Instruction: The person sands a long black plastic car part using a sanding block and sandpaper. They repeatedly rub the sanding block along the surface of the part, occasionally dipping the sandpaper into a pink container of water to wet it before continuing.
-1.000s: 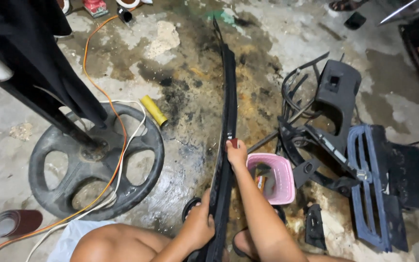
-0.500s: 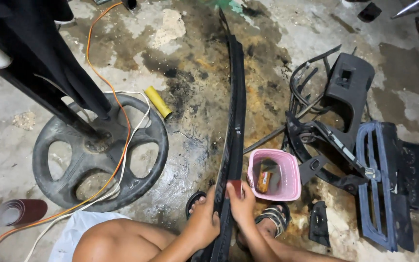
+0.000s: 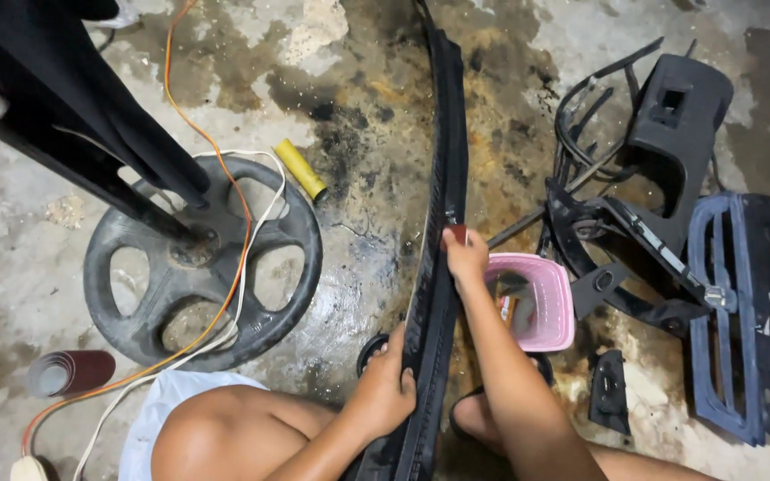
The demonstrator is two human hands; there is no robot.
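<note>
A long black plastic trim strip (image 3: 446,178) runs from between my knees up across the stained concrete floor. My left hand (image 3: 385,392) grips the strip's near end from the left side. My right hand (image 3: 465,258) presses a small dark red piece, possibly sandpaper, against the strip's right edge about halfway up. Both forearms reach out from the bottom of the view.
A pink basket (image 3: 541,303) with small items sits right of the strip. Black plastic car parts (image 3: 670,116) and a blue-grey grille (image 3: 728,312) lie at right. At left are a round black stand base (image 3: 202,263), orange and white cables (image 3: 225,294), a yellow tube (image 3: 300,169), a sandpaper roll (image 3: 69,372).
My right hand slid down the strip toward me, then back up to about mid-strip. My left hand kept its grip on the near end. The view shifted slightly.
</note>
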